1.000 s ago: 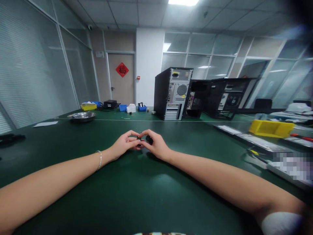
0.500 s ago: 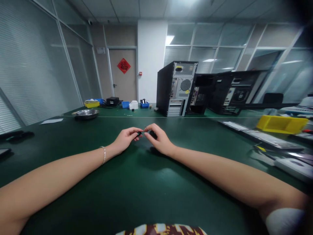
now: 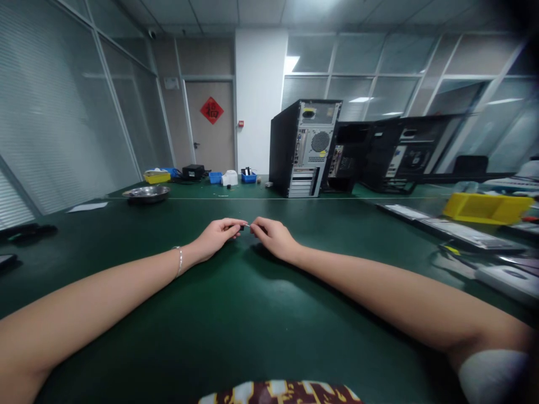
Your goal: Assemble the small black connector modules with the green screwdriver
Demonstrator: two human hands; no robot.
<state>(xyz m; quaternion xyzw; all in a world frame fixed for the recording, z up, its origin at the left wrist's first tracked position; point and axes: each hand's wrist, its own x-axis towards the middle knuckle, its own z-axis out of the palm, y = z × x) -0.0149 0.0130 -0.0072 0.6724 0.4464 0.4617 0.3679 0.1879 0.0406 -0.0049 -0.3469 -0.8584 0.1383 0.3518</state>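
My left hand [image 3: 215, 238], with a bracelet [image 3: 180, 262] at its wrist, pinches a small black piece [image 3: 242, 228] between thumb and fingers; its kind is too small to make out. Facing it from the right, my right hand [image 3: 274, 237] has its fingers closed together. A thin, light-coloured tip [image 3: 247, 225] shows in the narrow gap between the two hands; whatever my right fingers hold is mostly hidden. Both hands are just above the dark green tabletop [image 3: 210, 325], close together near its middle.
A metal bowl [image 3: 148, 194] stands at the back left. Black computer cases [image 3: 284, 154] line the back right. On the right lie a yellow bin [image 3: 488, 209], flat metal-topped parts [image 3: 450, 227] and a white device [image 3: 507, 280]. Small blue trays [image 3: 248, 178] sit at the back.
My right fingers have closed in from a looser, more open curl. My left hand keeps its pinch on the black piece, and a light tip now shows between the hands.
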